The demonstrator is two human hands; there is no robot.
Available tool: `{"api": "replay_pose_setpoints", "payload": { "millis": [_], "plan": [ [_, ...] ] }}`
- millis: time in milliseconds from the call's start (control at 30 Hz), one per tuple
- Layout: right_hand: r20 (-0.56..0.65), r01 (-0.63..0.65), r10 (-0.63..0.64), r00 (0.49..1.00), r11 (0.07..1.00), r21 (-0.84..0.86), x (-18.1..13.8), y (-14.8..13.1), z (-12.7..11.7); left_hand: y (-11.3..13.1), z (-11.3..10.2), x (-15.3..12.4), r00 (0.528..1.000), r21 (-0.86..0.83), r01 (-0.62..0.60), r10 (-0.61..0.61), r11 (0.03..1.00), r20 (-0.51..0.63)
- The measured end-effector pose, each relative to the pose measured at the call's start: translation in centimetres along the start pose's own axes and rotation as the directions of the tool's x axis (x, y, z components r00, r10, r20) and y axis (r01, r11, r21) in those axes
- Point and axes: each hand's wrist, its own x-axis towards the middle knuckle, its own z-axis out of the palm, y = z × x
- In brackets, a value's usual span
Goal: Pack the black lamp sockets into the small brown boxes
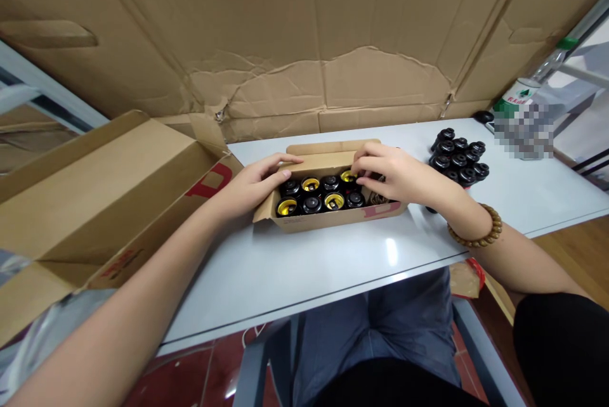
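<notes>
A small open cardboard box (328,220) sits on the white table, packed with black lamp holders with brass-yellow insides. One such lamp holder (334,201) shows its yellow cup near the front. My left hand (252,184) lies flat-fingered over the box's left side, fingertips reaching the raised back flap (318,163). My right hand (390,172) curls over the box's right end, fingers touching the holders there. A wooden bead bracelet (478,229) circles my right wrist. Several loose black lamp holders (457,156) lie heaped just past my right hand.
A large open cardboard carton (95,204) with red print stands at the table's left. A flattened cardboard sheet (304,33) rises behind the table. A bottle with a green cap (523,93) stands at the far right corner. My knees are below the table edge.
</notes>
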Motion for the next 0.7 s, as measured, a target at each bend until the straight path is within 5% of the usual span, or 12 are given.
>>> {"api": "replay_pose_setpoints", "payload": {
  "millis": [400, 500, 600, 700],
  "plan": [
    [0.024, 0.016, -0.017, 1.0, 1.0, 0.021, -0.1, -0.1, -0.1, 0.2, 0.0, 0.0, 1.0, 0.012, 0.006, -0.006, 1.0, 0.007],
    [-0.098, 0.014, -0.015, 0.995, 1.0, -0.01, -0.2, -0.2, -1.8, 0.7, -0.1, 0.0, 1.0, 0.021, 0.011, -0.011, 1.0, 0.016],
    [-0.289, -0.174, 0.123, 0.949, 0.972, -0.156, -1.0, 0.9, -3.7, 1.1, -0.1, -0.1, 1.0, 0.019, 0.029, -0.029, 0.999, 0.01],
    [-0.233, -0.394, 0.34, 0.911, 0.883, -0.254, -2.1, 3.3, -4.8, 1.2, 0.0, -0.2, 1.0, 0.008, 0.023, -0.023, 1.0, 0.004]
  ]
}}
